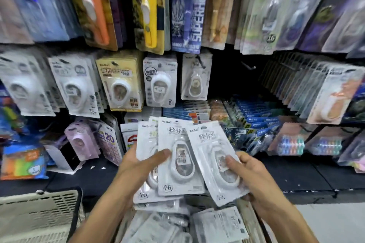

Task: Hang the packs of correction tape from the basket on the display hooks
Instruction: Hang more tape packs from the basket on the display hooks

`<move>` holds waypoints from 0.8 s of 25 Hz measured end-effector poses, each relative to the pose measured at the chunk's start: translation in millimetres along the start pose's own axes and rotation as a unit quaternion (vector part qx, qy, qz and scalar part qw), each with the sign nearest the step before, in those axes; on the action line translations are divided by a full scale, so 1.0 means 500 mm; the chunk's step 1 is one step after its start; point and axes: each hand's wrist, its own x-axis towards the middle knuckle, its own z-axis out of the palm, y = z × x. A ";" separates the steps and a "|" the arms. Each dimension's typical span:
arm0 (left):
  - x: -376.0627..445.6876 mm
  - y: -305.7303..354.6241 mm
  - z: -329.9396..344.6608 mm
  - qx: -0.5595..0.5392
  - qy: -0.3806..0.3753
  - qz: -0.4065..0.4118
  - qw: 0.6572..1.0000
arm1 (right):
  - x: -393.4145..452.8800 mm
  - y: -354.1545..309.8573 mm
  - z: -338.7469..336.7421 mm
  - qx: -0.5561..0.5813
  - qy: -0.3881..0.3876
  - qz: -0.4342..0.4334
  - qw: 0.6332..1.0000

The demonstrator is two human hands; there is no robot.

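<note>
My left hand grips a fanned stack of white correction tape packs, thumb across the front pack. My right hand pinches a single white pack at the right of that fan, thumb on its blister. Below my hands a basket holds several more loose packs. On the display wall a bare hook juts out in a dark gap, right of a hanging pack of the same kind.
Rows of hanging stationery packs cover the wall; correction tape packs hang at mid height on the left. An empty beige basket stands at lower left. A dark shelf runs under the hooks, with small goods on it.
</note>
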 end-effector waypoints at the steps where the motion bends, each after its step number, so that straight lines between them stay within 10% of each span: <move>1: 0.003 0.062 -0.003 0.028 -0.013 0.036 0.999 | -0.001 -0.048 0.002 0.011 -0.010 -0.045 0.999; 6: 0.040 0.288 -0.051 0.206 0.063 0.187 0.958 | 0.046 -0.214 0.060 -0.018 -0.024 -0.122 0.992; 12: 0.054 0.298 -0.061 0.076 0.097 0.224 0.967 | 0.074 -0.223 0.078 -0.140 0.133 -0.127 0.973; 20: 0.063 0.277 -0.021 0.055 0.033 0.211 0.975 | 0.095 -0.244 0.111 -0.057 0.109 -0.082 0.989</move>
